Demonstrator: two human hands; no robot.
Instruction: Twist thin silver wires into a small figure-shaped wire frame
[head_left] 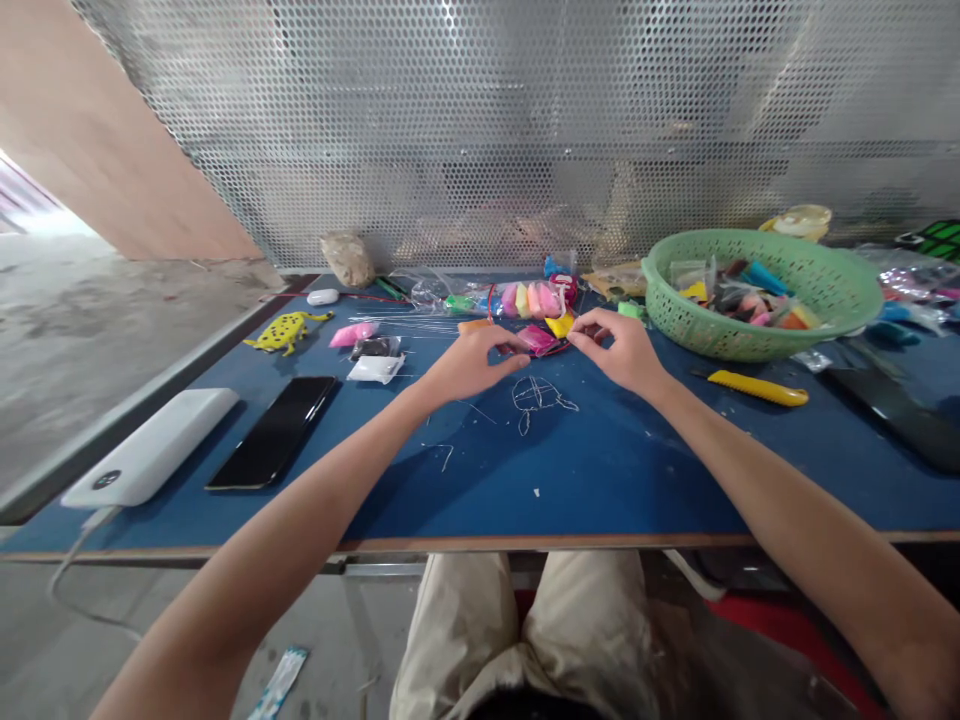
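My left hand (480, 362) is over the middle of the table, thumb and index tips brought close together beside a magenta packet (538, 340). What lies between those tips, if anything, is too fine to see. My right hand (619, 348) pinches with thumb and index finger close by a yellow packet (559, 326); whether it touches the packet I cannot tell. Below and between both hands lies a bent wire figure (536, 394), a rounded frame with small loops. Loose wire bits (448, 456) are to its left. An orange piece (474, 326) is just behind my left hand.
Straight wires (420, 322) and bagged coloured clay (532, 299) lie at the back. Left are a yellow spotted toy (287, 332), clay packets (376, 368), a phone (274, 433) and a power bank (154, 445). Right are a green basket (750, 338) and a yellow cutter (759, 388).
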